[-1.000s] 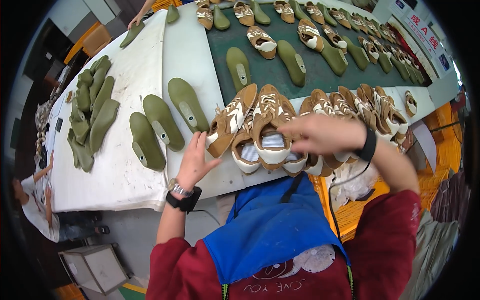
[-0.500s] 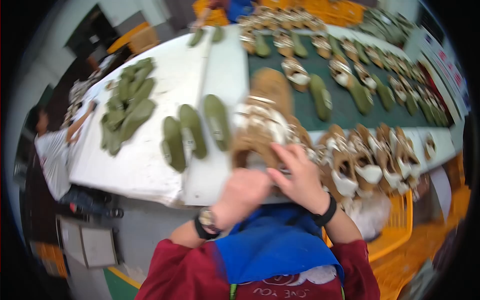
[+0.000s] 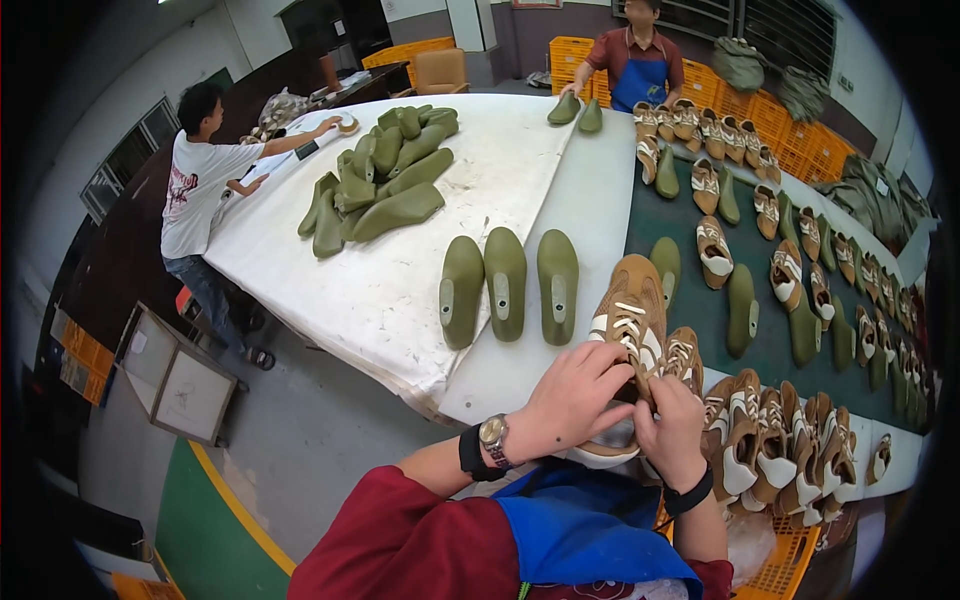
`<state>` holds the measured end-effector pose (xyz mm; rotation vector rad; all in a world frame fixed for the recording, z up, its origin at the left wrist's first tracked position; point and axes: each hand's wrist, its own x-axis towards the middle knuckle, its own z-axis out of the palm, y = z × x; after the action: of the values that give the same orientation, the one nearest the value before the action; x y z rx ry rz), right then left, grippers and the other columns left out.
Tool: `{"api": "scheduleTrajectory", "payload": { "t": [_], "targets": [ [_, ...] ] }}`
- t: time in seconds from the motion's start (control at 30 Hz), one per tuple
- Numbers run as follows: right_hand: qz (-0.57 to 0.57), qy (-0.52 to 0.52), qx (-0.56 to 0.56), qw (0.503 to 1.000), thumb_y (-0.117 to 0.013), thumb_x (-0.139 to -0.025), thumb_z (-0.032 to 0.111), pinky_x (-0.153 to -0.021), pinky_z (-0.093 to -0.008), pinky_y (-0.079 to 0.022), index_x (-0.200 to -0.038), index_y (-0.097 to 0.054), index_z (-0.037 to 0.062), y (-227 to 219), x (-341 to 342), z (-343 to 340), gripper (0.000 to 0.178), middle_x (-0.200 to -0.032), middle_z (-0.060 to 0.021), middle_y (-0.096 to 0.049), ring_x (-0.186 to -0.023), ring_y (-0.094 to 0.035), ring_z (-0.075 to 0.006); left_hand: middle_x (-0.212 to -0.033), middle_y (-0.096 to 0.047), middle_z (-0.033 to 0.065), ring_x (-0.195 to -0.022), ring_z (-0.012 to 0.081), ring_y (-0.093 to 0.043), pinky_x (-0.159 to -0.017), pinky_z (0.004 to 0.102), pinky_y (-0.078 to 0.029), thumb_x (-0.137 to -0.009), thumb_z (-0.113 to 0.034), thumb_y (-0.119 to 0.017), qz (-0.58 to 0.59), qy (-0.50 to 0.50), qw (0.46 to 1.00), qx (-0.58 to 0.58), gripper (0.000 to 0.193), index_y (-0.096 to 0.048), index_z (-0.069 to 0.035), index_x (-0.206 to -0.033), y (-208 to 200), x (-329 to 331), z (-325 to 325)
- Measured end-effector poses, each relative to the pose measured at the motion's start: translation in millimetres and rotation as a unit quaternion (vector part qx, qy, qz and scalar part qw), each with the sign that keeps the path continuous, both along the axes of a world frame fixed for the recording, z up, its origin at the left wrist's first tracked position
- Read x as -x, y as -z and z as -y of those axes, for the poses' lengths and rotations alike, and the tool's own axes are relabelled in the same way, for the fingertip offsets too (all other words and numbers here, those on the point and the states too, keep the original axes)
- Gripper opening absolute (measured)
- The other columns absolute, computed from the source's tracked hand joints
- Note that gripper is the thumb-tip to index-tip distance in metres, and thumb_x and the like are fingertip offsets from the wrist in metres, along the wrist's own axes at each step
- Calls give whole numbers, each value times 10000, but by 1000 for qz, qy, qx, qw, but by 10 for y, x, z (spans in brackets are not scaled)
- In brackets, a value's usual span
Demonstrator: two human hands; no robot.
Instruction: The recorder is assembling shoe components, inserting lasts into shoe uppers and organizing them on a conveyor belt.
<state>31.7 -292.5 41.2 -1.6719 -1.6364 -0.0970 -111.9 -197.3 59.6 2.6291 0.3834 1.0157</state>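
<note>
A brown sneaker (image 3: 634, 285) with white stripes and white laces points away from me at the table's near edge. My left hand (image 3: 572, 395) grips the left side of its opening, fingers curled over the collar. My right hand (image 3: 672, 432) pinches the collar from the right. The white heel part shows below my hands; what is inside the shoe is mostly hidden. Left of the sneaker stand three green shoe lasts (image 3: 505, 285) in a row. Another brown sneaker (image 3: 684, 358) sits just right of the held one.
A heap of green lasts (image 3: 395, 180) lies on the white table cover (image 3: 490, 190). Sneakers and lasts stand in rows on the dark green belt (image 3: 690, 240). More sneakers (image 3: 772, 440) crowd the near right edge. Two co-workers (image 3: 205, 170) (image 3: 637, 60) stand across and left.
My view has swung, so the table and hands appear lower and further right. Both hands stay on the sneaker; my left hand has opened from a fist-like shape and lies over its collar.
</note>
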Motion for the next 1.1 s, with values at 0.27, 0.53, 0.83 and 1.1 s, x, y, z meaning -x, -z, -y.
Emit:
{"api": "scheduleTrajectory", "payload": {
  "t": [0.27, 0.53, 0.83, 1.1],
  "targets": [
    [-64, -24, -46, 997, -565, -702, -22, -510, -330, -418, -863, -565, -13, 13, 63, 18, 161, -667, -123, -515, -561, -518, -263, -933, -540, 63, -891, 256, -504, -734, 359, -402, -671, -53, -616, 49, -32, 998, -11, 203, -576, -44, -870, 123, -81, -1],
    [-59, -59, -106, 991, -605, -702, -32, -504, -272, -441, -1050, -502, -13, 121, 47, 128, 363, -726, -105, -577, -556, -551, -180, -908, -551, 31, -897, 239, -501, -762, 354, -375, -642, -64, -617, 114, 2, 993, 19, 199, -578, -67, -837, 87, -80, 70],
    [-107, -109, -76, 985, -531, -803, -56, -722, -281, -461, -1138, -403, -31, 217, 50, 143, 360, -908, -156, -578, -808, -591, -194, -904, -561, 34, -854, 208, -530, -733, 315, -408, -661, -100, -578, 135, -63, 986, -75, 221, -578, -45, -876, 143, 5, 131],
    [-217, -43, -103, 970, -477, -817, -23, -684, -263, -443, -1006, -503, -41, 157, 88, 34, 191, -883, -119, -578, -761, -567, -185, -865, -488, 34, -972, 276, -447, -845, 403, -319, -664, -41, -582, 181, 104, 973, 101, 66, -535, -86, -651, 170, 99, 130]
  ]
}}
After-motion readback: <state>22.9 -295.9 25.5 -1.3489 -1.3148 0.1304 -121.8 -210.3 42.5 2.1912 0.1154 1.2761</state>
